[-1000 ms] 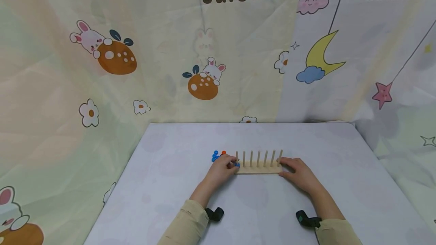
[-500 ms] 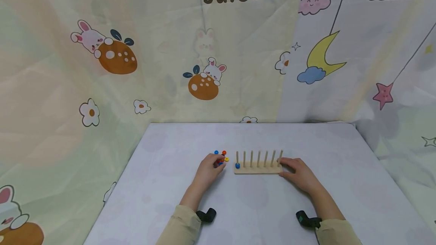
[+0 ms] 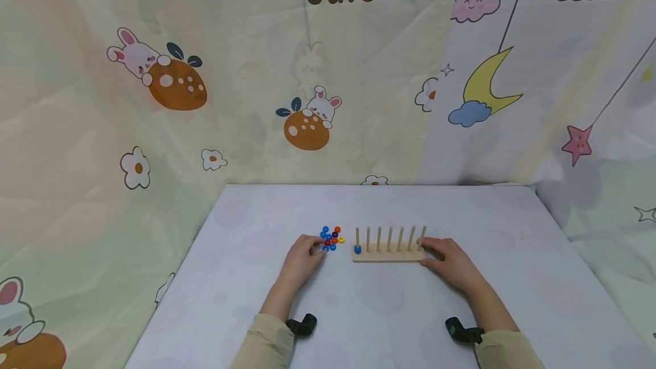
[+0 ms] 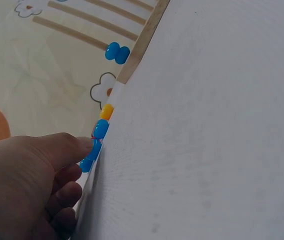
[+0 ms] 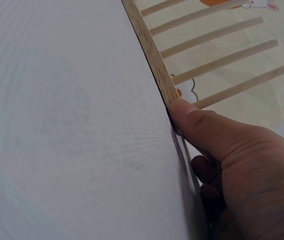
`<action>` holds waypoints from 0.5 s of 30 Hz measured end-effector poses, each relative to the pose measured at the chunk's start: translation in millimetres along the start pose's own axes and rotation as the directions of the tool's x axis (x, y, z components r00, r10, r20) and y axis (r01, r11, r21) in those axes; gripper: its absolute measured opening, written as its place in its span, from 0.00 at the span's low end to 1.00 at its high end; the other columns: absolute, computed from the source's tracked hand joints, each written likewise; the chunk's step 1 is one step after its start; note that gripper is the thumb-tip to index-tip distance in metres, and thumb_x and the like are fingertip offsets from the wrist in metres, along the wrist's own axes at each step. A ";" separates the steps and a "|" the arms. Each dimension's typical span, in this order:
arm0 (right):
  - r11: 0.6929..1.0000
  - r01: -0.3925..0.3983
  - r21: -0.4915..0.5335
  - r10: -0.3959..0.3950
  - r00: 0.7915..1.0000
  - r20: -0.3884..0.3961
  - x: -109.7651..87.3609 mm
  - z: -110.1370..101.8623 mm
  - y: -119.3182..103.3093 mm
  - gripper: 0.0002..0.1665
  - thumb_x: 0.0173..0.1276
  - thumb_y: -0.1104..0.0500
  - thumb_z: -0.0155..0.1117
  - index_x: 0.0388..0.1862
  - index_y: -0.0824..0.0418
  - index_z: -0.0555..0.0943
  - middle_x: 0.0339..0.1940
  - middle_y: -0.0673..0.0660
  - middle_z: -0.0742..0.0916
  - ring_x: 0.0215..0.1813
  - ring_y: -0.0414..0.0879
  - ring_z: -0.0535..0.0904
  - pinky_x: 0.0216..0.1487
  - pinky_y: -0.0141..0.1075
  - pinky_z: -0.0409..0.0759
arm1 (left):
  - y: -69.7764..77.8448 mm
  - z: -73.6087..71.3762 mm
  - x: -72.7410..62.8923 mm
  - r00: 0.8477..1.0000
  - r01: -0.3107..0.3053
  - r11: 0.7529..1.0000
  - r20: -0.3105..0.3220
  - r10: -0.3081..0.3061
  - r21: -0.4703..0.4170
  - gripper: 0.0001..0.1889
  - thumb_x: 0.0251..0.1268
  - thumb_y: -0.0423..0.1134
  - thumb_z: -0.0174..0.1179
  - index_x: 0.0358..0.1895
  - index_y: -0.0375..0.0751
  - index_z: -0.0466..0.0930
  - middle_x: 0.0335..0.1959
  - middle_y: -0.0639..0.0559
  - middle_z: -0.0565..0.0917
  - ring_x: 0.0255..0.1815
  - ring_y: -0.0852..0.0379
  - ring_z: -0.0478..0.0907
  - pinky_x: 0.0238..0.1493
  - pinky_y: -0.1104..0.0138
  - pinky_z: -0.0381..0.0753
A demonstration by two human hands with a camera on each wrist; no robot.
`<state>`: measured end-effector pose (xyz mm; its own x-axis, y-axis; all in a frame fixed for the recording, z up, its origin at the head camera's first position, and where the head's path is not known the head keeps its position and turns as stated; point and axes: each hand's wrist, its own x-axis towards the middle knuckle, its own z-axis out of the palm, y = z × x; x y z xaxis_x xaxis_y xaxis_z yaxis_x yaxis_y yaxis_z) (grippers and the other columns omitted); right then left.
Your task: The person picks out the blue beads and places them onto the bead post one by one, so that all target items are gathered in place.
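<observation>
The bare left hand (image 3: 299,258) reaches in at the left side of a small huddle of glossy round beads (image 3: 328,237), its thumb and forefinger bent toward each other with a slight gap behind the tips. Those tips come right up to the nearest blue beads, and in the left wrist view the thumb overlaps one of them (whether a bead is actually pinched, I cannot tell). The huddle lies just beyond the fingertips and toward the right: mostly blue beads, with red and orange ones among them, a dark one near the middle and a yellow bead (image 3: 341,240) on the right edge.

A little farther right, apart from the loose beads, is a long pale wooden pegboard (image 3: 389,256) with seven thin upright wooden pegs in a row. Blue beads (image 3: 357,249) sit low on the leftmost peg, showing as two rounded lobes in the left wrist view. The bare right hand (image 3: 448,261) grips the board's right end, thumb on the near edge and fingers toward the far side.

Beige sleeves (image 3: 263,340) cover both forearms, behind black wrist devices (image 3: 303,325). Under everything spreads a whitish tablecloth (image 3: 379,300); behind hangs a pastel cloth backdrop (image 3: 369,101) printed with rabbits, flowers and a yellow crescent moon (image 3: 479,87)
</observation>
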<state>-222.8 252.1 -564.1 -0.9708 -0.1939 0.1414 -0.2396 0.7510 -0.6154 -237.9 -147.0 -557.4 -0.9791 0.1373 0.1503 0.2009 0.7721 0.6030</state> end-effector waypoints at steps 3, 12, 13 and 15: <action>1.000 0.002 -0.003 -0.002 1.000 0.000 -0.2 0.2 -0.5 0.31 0.63 0.50 0.71 0.64 0.56 0.78 0.61 0.59 0.82 0.60 0.59 0.74 0.62 0.60 0.71 | -1.7 1.9 -0.1 1.000 0.001 1.000 0.000 -0.001 0.026 0.16 0.65 0.46 0.66 0.53 0.48 0.82 0.46 0.55 0.80 0.41 0.62 0.73 0.43 0.66 0.77; 1.000 0.000 -0.013 0.000 1.000 0.004 0.6 1.1 1.4 0.31 0.64 0.49 0.71 0.64 0.56 0.78 0.62 0.59 0.81 0.61 0.58 0.74 0.62 0.60 0.70 | -0.6 4.8 1.5 1.000 0.013 0.998 -0.001 -0.013 0.064 0.16 0.64 0.47 0.67 0.53 0.48 0.83 0.46 0.55 0.81 0.43 0.61 0.75 0.47 0.63 0.79; 1.000 0.001 -0.014 -0.001 1.000 0.005 0.6 1.3 1.8 0.31 0.64 0.49 0.71 0.64 0.56 0.78 0.62 0.59 0.81 0.61 0.58 0.74 0.62 0.60 0.70 | -0.2 4.9 1.8 1.000 0.014 0.998 -0.001 -0.014 0.065 0.16 0.64 0.47 0.67 0.52 0.47 0.83 0.46 0.55 0.81 0.43 0.61 0.76 0.47 0.63 0.79; 1.000 0.001 -0.015 -0.001 1.000 0.006 0.5 1.6 2.4 0.31 0.64 0.48 0.70 0.64 0.56 0.78 0.61 0.59 0.81 0.60 0.58 0.74 0.62 0.60 0.70 | 0.2 5.6 2.5 1.000 0.015 0.998 -0.004 -0.015 0.069 0.16 0.64 0.47 0.67 0.52 0.47 0.83 0.45 0.55 0.81 0.43 0.61 0.77 0.48 0.62 0.80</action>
<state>-223.8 252.8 -566.7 -0.9705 -0.1982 0.1369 -0.2404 0.7604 -0.6033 -240.5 -143.0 -561.2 -0.9818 0.1233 0.1444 0.1832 0.8148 0.5500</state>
